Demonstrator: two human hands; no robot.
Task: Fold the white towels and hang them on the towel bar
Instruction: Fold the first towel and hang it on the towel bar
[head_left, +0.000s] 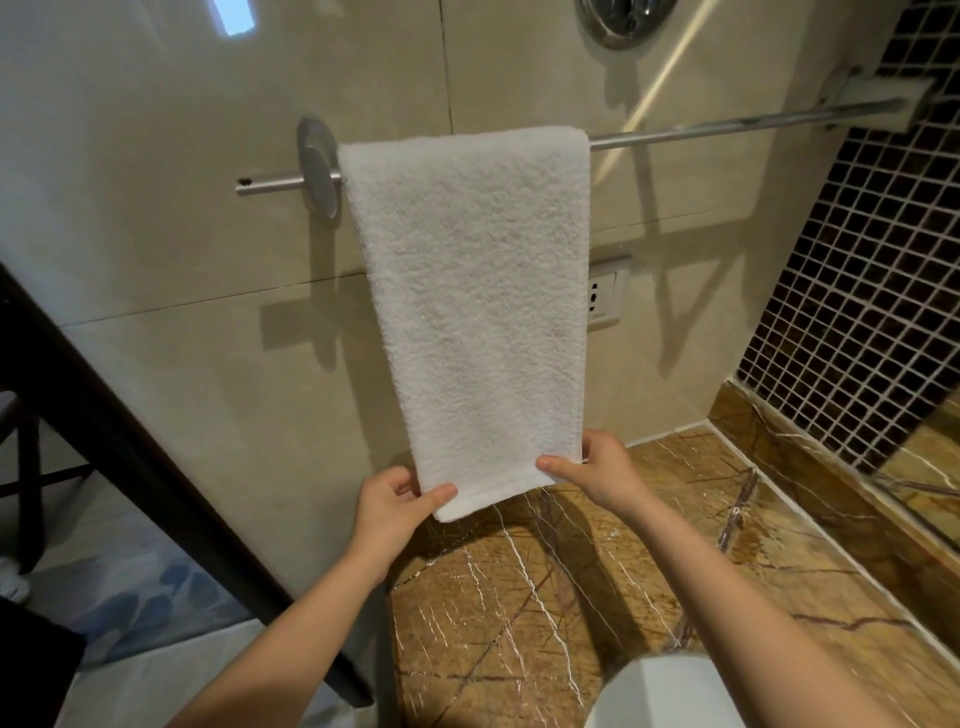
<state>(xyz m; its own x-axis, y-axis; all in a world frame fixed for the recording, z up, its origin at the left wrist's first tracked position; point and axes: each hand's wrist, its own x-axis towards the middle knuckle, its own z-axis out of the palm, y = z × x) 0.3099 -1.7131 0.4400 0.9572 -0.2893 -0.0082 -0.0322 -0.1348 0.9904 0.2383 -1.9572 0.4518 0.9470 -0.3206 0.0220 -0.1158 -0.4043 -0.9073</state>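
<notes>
Item: white towel, folded to a long narrow strip, draped over the towel bar and hanging flat against the beige tiled wall.

Grip: we hold its bottom hem at both corners. Our left hand pinches the lower left corner, thumb in front, fingers tucked behind the cloth. Our right hand pinches the lower right corner the same way, thumb laid across the front face. Both hands are closed on the towel.

Above the grip: the fold over the bar, close beside the round bracket at the bar's left end.

Right of the grip: a wall socket, partly behind the towel's edge; farther right, dark mosaic tiling.

Below the grip: a brown veined marble counter.
</notes>
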